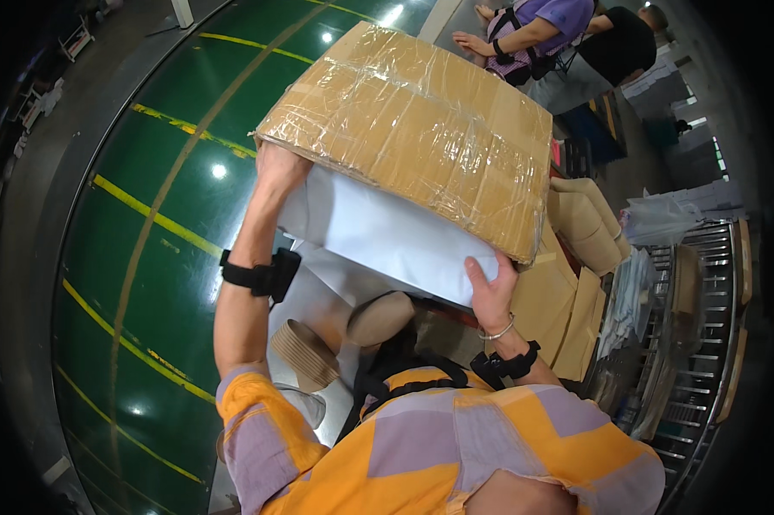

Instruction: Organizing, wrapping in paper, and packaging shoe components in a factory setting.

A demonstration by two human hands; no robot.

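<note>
A large brown cardboard box (pixel 412 112), its broad face covered with shiny clear tape, is tilted in front of me. Below its near edge shows a smooth white side (pixel 387 236); whether that is a liner or a separate piece I cannot tell. My left hand (pixel 281 167) grips the box's left corner, its fingers hidden behind the edge. At the near right corner, my right hand (pixel 492 292) is closed on the box, with the thumb against the white side and the other fingers partly hidden. Each wrist wears a black strap.
A nested stack of brown moulded pieces (pixel 305 354) and a brown oval piece (pixel 380 318) lie on metal near my body. Right are brown cardboard pieces (pixel 546 296) and a roller conveyor (pixel 692 343). Green floor (pixel 163 257) spreads left; a co-worker in purple (pixel 550 26) is beyond.
</note>
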